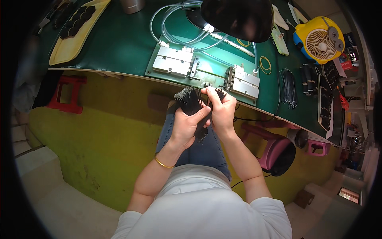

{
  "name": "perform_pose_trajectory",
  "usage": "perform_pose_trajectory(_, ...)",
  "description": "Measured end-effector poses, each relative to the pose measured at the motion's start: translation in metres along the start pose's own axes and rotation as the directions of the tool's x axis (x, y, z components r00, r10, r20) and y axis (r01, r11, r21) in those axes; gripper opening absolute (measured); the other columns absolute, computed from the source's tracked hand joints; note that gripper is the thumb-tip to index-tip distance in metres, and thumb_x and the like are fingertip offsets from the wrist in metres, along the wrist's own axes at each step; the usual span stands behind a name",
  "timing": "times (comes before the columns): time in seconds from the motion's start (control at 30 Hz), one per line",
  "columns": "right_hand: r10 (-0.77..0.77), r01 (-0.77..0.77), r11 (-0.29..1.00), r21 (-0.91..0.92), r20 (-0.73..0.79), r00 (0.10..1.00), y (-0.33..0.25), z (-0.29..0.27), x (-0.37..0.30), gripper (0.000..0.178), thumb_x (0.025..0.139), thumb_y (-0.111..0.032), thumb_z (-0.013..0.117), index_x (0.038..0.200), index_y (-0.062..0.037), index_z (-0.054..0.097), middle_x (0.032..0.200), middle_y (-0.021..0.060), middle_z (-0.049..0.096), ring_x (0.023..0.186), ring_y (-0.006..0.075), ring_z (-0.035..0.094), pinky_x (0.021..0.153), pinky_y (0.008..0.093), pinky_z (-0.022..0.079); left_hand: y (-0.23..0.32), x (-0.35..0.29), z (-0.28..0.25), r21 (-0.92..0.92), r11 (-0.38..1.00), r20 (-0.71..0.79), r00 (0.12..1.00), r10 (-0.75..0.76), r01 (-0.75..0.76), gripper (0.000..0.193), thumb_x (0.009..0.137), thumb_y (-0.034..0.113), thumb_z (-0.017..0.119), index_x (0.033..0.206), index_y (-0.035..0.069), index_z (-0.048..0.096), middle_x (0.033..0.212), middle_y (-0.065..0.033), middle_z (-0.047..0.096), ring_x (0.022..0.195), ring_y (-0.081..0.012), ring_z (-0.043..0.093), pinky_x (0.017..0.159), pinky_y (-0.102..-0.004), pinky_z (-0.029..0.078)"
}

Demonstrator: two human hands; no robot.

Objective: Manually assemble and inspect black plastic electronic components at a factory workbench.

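Note:
My left hand (186, 125) is closed round a thick bundle of thin black wires (190, 99), whose pale-tipped ends fan out above the fist and whose lower ends stick out below it. Close beside it, my right hand (222, 111) holds a smaller bunch of black wires (219, 93), with thumb and forefinger pinched near the tops. Both hands are over my lap, just in front of the table edge. Beyond them on the green table stands a fixture with two silver metal blocks, the left block (172, 60) and the right block (245, 83), joined by a base plate.
Clear air tubes (167, 34) loop behind the fixture, under a black lamp shade (238, 18). A yellow tray (65, 51) with dark coils lies far left. At right are a yellow fan (321, 44), a wire bundle (289, 89) and another tray (324, 115). Stools (67, 95) stand below.

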State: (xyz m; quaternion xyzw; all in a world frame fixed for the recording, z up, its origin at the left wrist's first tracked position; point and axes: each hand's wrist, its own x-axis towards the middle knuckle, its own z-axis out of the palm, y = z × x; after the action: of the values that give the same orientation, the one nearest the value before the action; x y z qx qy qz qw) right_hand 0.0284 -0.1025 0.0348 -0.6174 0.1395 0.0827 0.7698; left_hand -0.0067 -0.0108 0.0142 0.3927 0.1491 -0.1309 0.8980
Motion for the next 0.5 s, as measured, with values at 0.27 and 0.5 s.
perform_pose_trajectory(0.27,0.014,-0.015,0.997,0.078,0.012,1.0,0.002,0.0,-0.002,0.024,0.085,-0.017,0.055,0.073,0.0031,0.06,0.052,0.0044,0.053,0.031,0.0079,0.044,0.026,0.0217,0.032,0.013,-0.004,-0.005,-0.189,0.977,0.116,0.99,-0.078,0.1,0.004,0.08,0.001,0.056,0.083,0.001,0.054,0.07,-0.0054,0.056,0.057,-0.0123,0.054,0.05,-0.023,0.044)
perform_pose_trajectory(0.5,-0.033,0.045,0.99,-0.133,0.093,0.995,-0.007,-0.003,-0.008,0.023,0.085,-0.021,0.057,0.073,-0.0012,0.058,0.055,0.003,0.051,0.033,0.0072,0.044,0.027,0.0211,0.035,0.012,-0.006,-0.012,-0.069,0.997,0.095,0.995,-0.034,0.04,0.012,0.08,0.001,0.055,0.092,-0.001,0.054,0.079,-0.0079,0.057,0.063,-0.0157,0.056,0.055,-0.0264,0.048)
